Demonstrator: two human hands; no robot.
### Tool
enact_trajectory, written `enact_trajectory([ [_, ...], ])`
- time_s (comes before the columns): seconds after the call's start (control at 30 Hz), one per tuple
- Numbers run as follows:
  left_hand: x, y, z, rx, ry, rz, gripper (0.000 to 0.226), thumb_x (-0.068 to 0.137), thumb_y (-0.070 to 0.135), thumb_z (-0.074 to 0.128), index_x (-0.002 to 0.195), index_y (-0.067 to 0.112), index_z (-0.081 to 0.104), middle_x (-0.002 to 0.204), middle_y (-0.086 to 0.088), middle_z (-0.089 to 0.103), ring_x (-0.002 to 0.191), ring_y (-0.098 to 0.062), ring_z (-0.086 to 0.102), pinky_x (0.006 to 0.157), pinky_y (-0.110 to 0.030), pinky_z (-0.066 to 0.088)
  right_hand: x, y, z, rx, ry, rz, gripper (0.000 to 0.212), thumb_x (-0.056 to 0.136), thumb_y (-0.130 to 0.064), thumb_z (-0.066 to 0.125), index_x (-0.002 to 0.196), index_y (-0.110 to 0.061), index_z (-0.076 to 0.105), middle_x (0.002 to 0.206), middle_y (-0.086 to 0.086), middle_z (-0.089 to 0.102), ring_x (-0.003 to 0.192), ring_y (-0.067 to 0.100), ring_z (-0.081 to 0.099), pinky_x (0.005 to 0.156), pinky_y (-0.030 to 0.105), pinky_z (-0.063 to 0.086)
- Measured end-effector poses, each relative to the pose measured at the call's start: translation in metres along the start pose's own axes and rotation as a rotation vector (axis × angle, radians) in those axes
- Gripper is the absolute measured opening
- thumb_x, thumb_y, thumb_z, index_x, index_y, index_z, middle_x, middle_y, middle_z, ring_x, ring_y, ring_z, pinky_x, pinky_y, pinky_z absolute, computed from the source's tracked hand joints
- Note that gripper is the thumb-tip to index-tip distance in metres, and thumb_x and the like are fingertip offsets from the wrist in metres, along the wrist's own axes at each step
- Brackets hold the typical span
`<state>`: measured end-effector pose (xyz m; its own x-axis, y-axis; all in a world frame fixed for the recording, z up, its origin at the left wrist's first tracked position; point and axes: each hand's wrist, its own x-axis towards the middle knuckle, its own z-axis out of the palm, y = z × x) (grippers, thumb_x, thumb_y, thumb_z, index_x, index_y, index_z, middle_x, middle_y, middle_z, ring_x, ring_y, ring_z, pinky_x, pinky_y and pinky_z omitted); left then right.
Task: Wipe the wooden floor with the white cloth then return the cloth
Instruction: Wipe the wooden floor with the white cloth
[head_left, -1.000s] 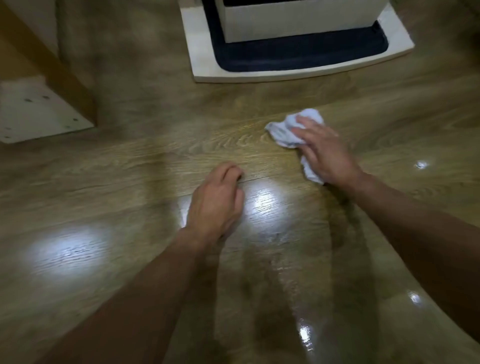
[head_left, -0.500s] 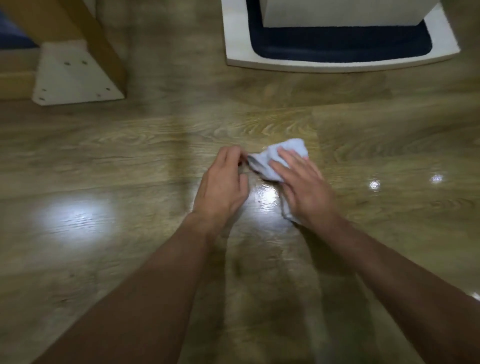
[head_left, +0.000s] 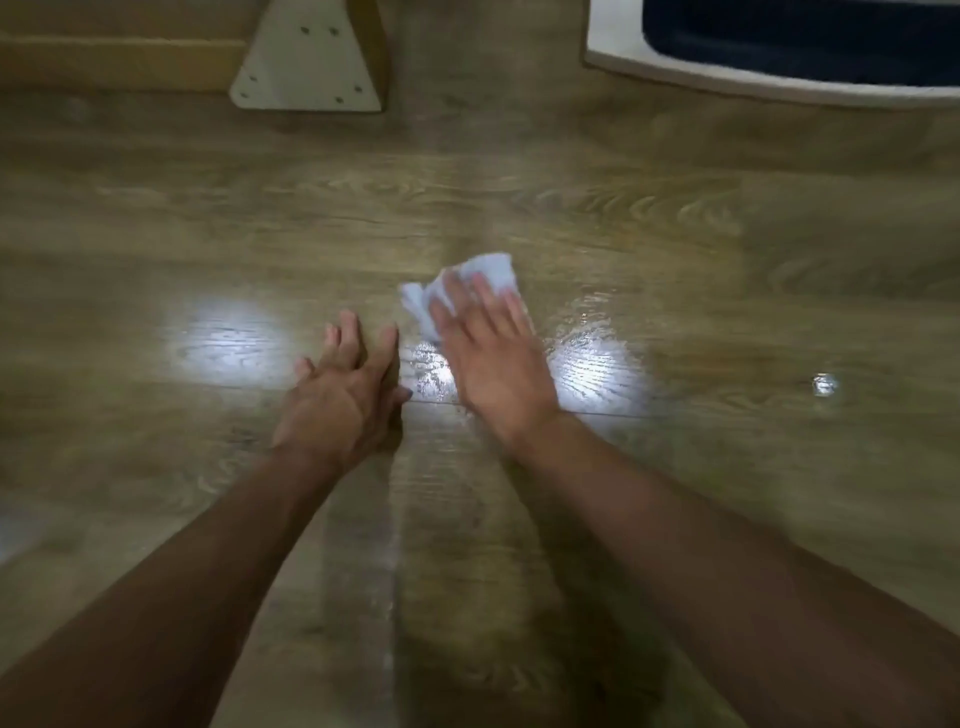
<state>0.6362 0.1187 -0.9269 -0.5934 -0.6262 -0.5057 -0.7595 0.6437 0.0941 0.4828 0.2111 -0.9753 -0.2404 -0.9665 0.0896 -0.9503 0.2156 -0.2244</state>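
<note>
Since half a second ago the left hand has drawn off the white cloth and lies flat on the wooden floor, fingers spread, just beside it. The right hand presses the crumpled cloth onto the floor with straight fingers (somewhat blurred).

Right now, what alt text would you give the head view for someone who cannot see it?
The right hand presses a crumpled white cloth against the glossy wooden floor, fingers straight. The left hand lies open beside it, clear of the cloth. Farther off are a white triangular bracket and a white-rimmed base.
</note>
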Motion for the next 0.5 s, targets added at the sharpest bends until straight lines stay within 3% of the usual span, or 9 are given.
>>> enact_trajectory([
  [0.1, 0.004, 0.000, -0.002, -0.017, -0.053, 0.002, 0.065, 0.097, 0.045, 0.038, 0.153, 0.027, 0.010, 0.160, -0.015, -0.004, 0.148, -0.031, 0.001, 0.113, -0.057, 0.019, -0.044, 0.001, -0.006, 0.056, -0.116, -0.257, 0.046, 0.100, -0.022, 0.040, 0.146, -0.018, 0.037, 0.156, 0.004, 0.030, 0.144, 0.024, 0.025, 0.118, 0.043, 0.019],
  [0.17, 0.007, -0.003, 0.005, -0.018, -0.027, 0.007, 0.065, 0.097, 0.047, 0.037, 0.153, 0.030, 0.008, 0.160, -0.012, -0.006, 0.148, -0.030, 0.000, 0.113, -0.057, 0.017, -0.050, 0.041, -0.016, 0.022, -0.173, -0.259, 0.048, 0.097, -0.025, 0.038, 0.144, -0.021, 0.038, 0.155, 0.003, 0.030, 0.144, 0.023, 0.026, 0.116, 0.043, 0.023],
  [0.27, 0.008, -0.005, 0.006, -0.005, -0.013, -0.001, 0.066, 0.096, 0.048, 0.036, 0.153, 0.029, 0.007, 0.160, -0.013, -0.008, 0.148, -0.030, -0.002, 0.113, -0.057, 0.016, -0.013, 0.084, -0.020, 0.013, -0.060, 0.121, 0.047, 0.099, -0.027, 0.031, 0.145, -0.019, 0.038, 0.155, 0.007, 0.031, 0.144, 0.028, 0.024, 0.116, 0.049, 0.022],
  [0.37, 0.012, -0.001, -0.003, -0.006, -0.081, -0.019, 0.069, 0.096, 0.046, 0.043, 0.153, 0.028, 0.006, 0.160, -0.014, -0.009, 0.148, -0.031, -0.002, 0.113, -0.058, 0.018, 0.031, 0.048, -0.011, 0.017, -0.009, 0.381, 0.053, 0.099, -0.011, 0.041, 0.150, -0.014, 0.028, 0.159, 0.012, 0.018, 0.147, 0.032, 0.012, 0.119, 0.049, 0.007],
  [0.43, 0.014, -0.001, -0.009, -0.013, -0.094, -0.009, 0.070, 0.096, 0.042, 0.047, 0.153, 0.026, 0.008, 0.160, -0.014, -0.007, 0.148, -0.031, 0.000, 0.112, -0.058, 0.021, 0.034, 0.013, -0.002, 0.035, -0.011, 0.276, 0.060, 0.097, -0.010, 0.046, 0.151, -0.015, 0.021, 0.160, 0.012, 0.014, 0.147, 0.032, 0.009, 0.119, 0.047, 0.002],
  [0.5, 0.014, -0.005, -0.012, -0.019, -0.075, 0.022, 0.067, 0.097, 0.035, 0.048, 0.153, 0.025, 0.013, 0.160, -0.015, -0.004, 0.148, -0.031, 0.005, 0.112, -0.057, 0.024, -0.001, -0.017, 0.003, 0.027, -0.026, 0.044, 0.060, 0.096, -0.015, 0.052, 0.150, -0.015, 0.027, 0.158, 0.012, 0.021, 0.147, 0.030, 0.015, 0.119, 0.047, 0.007],
])
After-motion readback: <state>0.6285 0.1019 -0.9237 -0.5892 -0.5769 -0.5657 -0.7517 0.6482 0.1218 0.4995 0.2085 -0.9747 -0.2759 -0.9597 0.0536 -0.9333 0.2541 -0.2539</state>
